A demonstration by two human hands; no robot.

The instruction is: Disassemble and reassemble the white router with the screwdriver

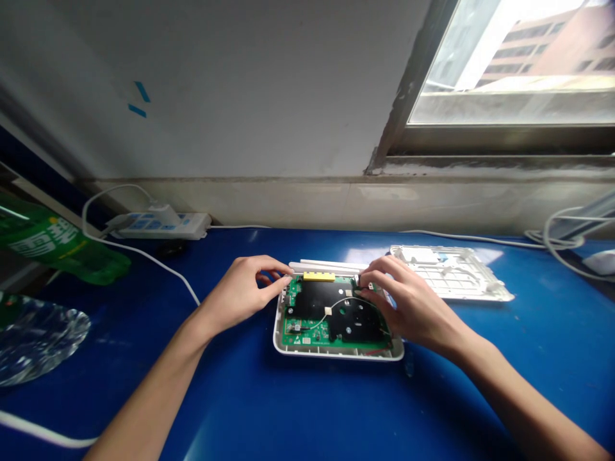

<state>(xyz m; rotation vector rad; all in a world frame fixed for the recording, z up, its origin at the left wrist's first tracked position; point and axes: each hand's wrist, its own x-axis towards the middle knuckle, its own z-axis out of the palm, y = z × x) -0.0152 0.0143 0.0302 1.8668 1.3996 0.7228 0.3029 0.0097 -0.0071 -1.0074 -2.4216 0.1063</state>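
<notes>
An opened white device housing [339,354] lies on the blue table, a green circuit board [312,339] with a black plate inside it. Along the board's far edge is a yellow connector block [319,276], and a thin pale wire crosses the black plate. My left hand [247,288] holds the far left corner of the device, thumb and fingers bent round it. At the far right corner, my right hand [401,298] has its fingers pinched near a small metal connector [356,280]; the fingertips partly cover what they touch. Antenna-like white bars [331,264] are behind the housing.
A white cover [456,274] lies on the blue table [240,397] at the right. Far left are a power strip [192,226] with a plugged cable, a green bottle [72,250] and a clear bottle [41,336]. White cables run along the wall.
</notes>
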